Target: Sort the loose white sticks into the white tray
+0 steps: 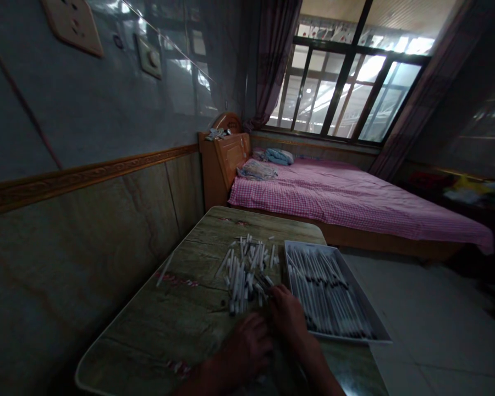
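A loose pile of white pen-like tubes (239, 280), some with dark ends, lies on the table. My right hand (287, 312) is at the near right side of the pile, its fingers bent and closed by the tubes. Whatever is in its fingertips is too dark to make out. Close beside it on the left, my left hand (251, 341) is held low over the table with its fingers curled in. It is blurred, and anything within its grip is hidden. To the right, a shallow white tray (365, 300) holds rows of slim white sticks with dark tips (322, 286).
The table (148, 335) has a pale rim and stands along the tiled wall (86, 247). One single tube (165, 269) lies near its left edge. Beyond it is a bed (325, 192) with a pink checked cover. Tiled floor (421, 313) lies to the right.
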A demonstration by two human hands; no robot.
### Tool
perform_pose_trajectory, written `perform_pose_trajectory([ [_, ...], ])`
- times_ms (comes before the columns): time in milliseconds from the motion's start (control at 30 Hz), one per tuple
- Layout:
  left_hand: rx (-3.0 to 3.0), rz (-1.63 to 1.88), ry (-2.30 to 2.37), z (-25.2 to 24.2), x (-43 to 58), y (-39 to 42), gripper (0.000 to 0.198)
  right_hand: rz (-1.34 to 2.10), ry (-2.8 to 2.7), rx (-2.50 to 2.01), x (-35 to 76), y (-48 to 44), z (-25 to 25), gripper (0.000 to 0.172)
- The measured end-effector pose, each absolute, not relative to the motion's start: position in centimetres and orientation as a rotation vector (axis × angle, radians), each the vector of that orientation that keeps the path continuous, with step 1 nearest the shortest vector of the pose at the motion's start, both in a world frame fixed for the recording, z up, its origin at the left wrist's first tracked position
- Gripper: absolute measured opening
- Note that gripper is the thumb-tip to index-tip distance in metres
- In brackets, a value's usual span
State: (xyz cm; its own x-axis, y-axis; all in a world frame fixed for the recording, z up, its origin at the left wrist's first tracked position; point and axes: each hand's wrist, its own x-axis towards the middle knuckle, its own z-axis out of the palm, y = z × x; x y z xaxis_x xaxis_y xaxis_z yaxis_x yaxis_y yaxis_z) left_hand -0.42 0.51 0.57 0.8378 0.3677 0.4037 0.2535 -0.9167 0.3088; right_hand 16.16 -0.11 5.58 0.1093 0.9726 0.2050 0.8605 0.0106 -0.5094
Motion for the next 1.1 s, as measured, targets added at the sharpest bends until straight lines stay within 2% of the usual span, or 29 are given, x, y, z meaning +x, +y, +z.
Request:
perform_pose_trajectory([
  [100,2.749,0.795,0.642,-0.1,-0.1,1.1,0.014,0.216,-1.800,-2.031,15.7,0.4,5.8,0.025],
  [367,2.471,1.055,1.219,1.4,-0.5,1.7,0.034,0.091,-1.819,-2.196,15.8,1.0,6.3,0.022],
  [567,1.945,1.371,1.271,1.8,-1.9,2.8,0.015,0.124,-1.861,-2.162,14.6,0.2,5.6,0.024],
  [700,1.474,1.547,1.316,2.1,-2.9,3.3,0.020,0.133,-1.936,-2.107,13.0,-0.4,5.3,0.024],
  [900,1.221,1.413,1.194,2.7,-2.7,2.3,0.035,0.115,-2.033,-2.094,11.6,-0.9,5.1,0.019],
  [1100,1.448,1.142,1.064,2.5,-2.1,1.7,0.028,0.096,-2.070,-2.045,11.5,-1.3,4.9,0.012],
])
